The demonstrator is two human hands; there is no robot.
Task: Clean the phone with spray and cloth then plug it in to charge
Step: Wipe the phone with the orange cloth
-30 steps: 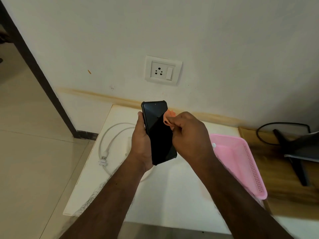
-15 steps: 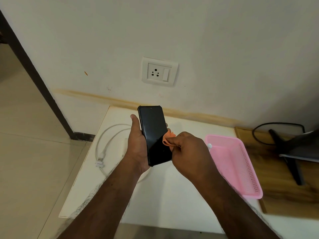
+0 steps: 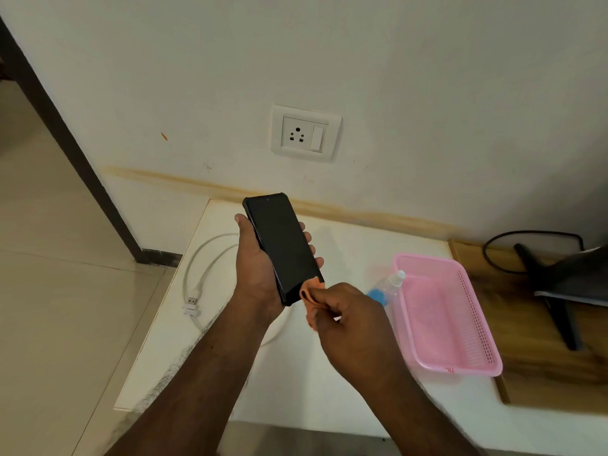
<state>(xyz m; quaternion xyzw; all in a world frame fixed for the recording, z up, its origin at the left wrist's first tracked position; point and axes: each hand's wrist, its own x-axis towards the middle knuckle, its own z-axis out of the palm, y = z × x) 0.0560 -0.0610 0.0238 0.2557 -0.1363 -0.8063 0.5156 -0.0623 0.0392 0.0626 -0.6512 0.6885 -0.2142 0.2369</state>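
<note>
My left hand (image 3: 255,274) grips a black phone (image 3: 281,245), screen up and dark, held over the white table (image 3: 296,383). My right hand (image 3: 348,320) pinches a small orange cloth (image 3: 311,292) against the phone's lower right corner. A white charging cable (image 3: 197,278) lies looped on the table to the left, its USB plug near the table's left edge. A clear spray bottle (image 3: 388,287) with a blue label lies beside the pink basket, partly hidden by my right hand. A wall socket (image 3: 304,133) with a switch is above the table.
A pink plastic basket (image 3: 460,366) stands on the table at the right. Beyond it is a wooden surface (image 3: 533,373) with a black monitor stand (image 3: 552,291) and a black cable. Tiled floor and a dark door frame (image 3: 65,136) are on the left.
My right hand has slid the orange cloth down the phone's screen, from the upper half to the lower corner. The spray bottle has come into sight.
</note>
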